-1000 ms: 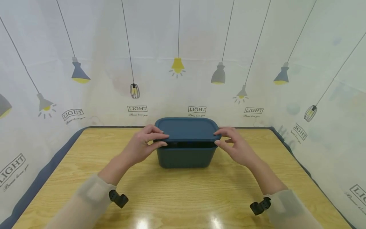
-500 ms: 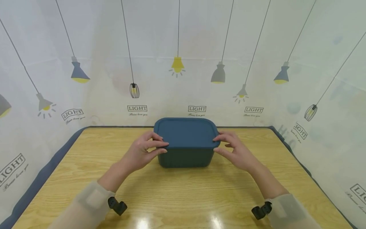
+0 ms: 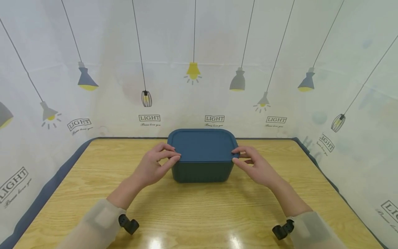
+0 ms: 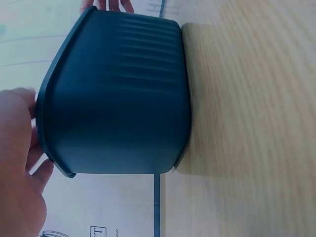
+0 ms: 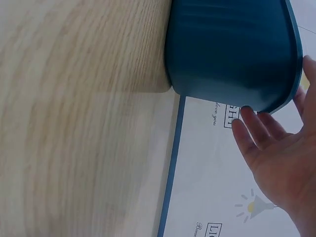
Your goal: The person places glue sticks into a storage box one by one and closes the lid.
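A dark blue-green storage box (image 3: pixel 202 172) stands upright on the table, its flat blue lid (image 3: pixel 203 145) lying level on top with no gap showing at the front. My left hand (image 3: pixel 152 166) holds the lid's front left corner, fingertips over the rim and thumb at the front edge. On the opposite corner, my right hand (image 3: pixel 255 164) has thumb and forefinger at the rim. The right wrist view shows that hand's other fingers (image 5: pixel 256 131) spread beside the box wall (image 5: pixel 232 54). What the box contains is hidden.
The box stands near the back of the light wooden table (image 3: pixel 199 211). Behind and at both sides hangs a pale cloth (image 3: pixel 174 45) printed with lamps. A dark blue strip (image 3: pixel 53 183) lines the table's edge. Black wrist cameras (image 3: pixel 129 224) sit on both sleeves.
The lid's front edge has come down onto the box, and the dark gap beneath it has gone. Both hands have moved slightly down with it; my left thumb has risen to the rim.
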`<action>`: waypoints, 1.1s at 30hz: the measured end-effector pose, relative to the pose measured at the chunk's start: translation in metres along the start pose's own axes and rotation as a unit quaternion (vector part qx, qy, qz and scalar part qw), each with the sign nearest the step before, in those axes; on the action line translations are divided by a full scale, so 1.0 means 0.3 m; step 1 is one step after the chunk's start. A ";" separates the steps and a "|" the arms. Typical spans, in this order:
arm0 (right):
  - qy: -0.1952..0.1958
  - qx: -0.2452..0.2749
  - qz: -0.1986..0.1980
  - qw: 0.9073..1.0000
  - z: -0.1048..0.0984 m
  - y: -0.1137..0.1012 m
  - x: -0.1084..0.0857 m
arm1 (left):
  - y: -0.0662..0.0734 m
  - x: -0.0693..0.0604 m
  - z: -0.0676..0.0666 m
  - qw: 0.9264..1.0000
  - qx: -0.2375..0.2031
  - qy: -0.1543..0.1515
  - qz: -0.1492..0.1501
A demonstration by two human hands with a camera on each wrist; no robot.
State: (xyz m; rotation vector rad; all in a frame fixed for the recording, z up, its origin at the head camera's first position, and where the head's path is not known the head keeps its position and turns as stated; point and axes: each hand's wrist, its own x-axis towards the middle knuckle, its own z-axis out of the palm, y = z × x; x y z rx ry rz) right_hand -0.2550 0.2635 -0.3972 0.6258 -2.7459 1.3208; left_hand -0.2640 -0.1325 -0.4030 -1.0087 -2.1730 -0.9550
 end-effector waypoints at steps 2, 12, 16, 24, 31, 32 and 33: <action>-0.001 0.001 0.015 1.000 -0.001 -0.004 0.013 | -0.006 0.014 -0.004 0.999 0.008 -0.016 -0.045; -0.039 0.012 0.080 0.996 0.003 -0.003 0.114 | -0.062 0.059 -0.022 0.939 -0.018 -0.163 -0.302; -0.056 0.040 0.092 0.993 0.013 0.010 0.128 | -0.074 0.053 -0.015 0.927 -0.053 -0.175 -0.327; -0.054 0.088 0.095 0.990 0.022 0.023 0.127 | -0.078 0.052 -0.002 0.928 -0.073 -0.160 -0.328; -0.050 0.098 0.093 0.990 0.023 0.024 0.129 | -0.079 0.054 0.004 0.930 -0.073 -0.153 -0.325; -0.049 0.096 0.093 0.990 0.022 0.025 0.129 | -0.077 0.055 0.005 0.930 -0.071 -0.154 -0.326; -0.047 0.092 0.094 0.990 0.022 0.025 0.128 | -0.077 0.056 0.005 0.930 -0.068 -0.154 -0.328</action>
